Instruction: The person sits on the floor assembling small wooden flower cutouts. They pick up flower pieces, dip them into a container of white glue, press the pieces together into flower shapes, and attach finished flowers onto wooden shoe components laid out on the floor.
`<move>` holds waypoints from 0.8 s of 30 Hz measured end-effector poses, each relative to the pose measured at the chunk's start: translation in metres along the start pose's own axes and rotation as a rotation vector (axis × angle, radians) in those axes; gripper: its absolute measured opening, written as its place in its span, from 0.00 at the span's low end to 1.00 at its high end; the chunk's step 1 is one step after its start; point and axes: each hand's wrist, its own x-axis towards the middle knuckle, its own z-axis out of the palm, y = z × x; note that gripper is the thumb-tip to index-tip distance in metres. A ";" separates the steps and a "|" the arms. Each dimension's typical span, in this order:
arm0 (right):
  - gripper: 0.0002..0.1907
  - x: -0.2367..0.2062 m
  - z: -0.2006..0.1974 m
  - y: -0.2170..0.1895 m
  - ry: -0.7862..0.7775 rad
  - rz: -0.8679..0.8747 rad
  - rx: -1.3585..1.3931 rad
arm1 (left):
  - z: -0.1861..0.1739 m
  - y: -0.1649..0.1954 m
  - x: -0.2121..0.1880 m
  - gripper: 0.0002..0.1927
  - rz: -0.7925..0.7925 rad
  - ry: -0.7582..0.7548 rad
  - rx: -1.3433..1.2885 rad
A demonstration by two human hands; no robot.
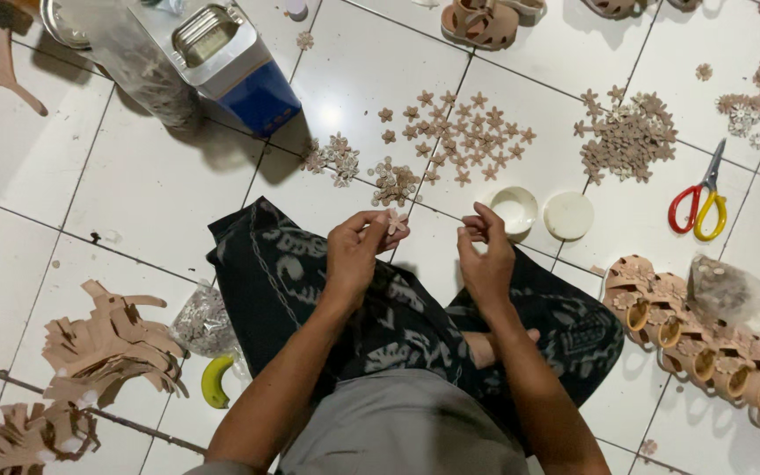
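Observation:
I sit on a white tiled floor [134, 185] with a dark patterned cloth [283, 273] over my legs. My left hand [358, 251] pinches a small tan flower-shaped piece [395, 222] between thumb and fingers. My right hand [485, 255] is raised beside it, fingertips curled together near something too small to make out. Just beyond my hands, tan flower pieces [464, 132] are spread out singly on the tiles, with small heaps [395, 183] closer in.
A larger heap of flower pieces [631, 136] lies to the right, near red and yellow scissors [701, 198]. Two round white lids [543, 213] sit ahead. A row of tan sandals [705, 339] lines the right; cut tan strips [107, 343] lie left, a blue-and-silver tin [239, 66] behind.

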 end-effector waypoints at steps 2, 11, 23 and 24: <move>0.25 0.014 0.019 0.005 -0.095 -0.001 -0.072 | -0.009 0.006 -0.001 0.17 -0.008 0.030 0.009; 0.24 0.054 0.077 -0.012 -0.224 -0.093 -0.284 | -0.039 0.009 0.001 0.16 -0.036 0.094 -0.046; 0.20 0.033 0.034 0.006 -0.117 0.135 0.136 | -0.007 -0.013 0.008 0.16 -0.071 -0.027 -0.093; 0.20 0.026 0.022 0.004 -0.098 0.143 0.188 | -0.003 -0.014 0.006 0.17 -0.065 -0.043 -0.086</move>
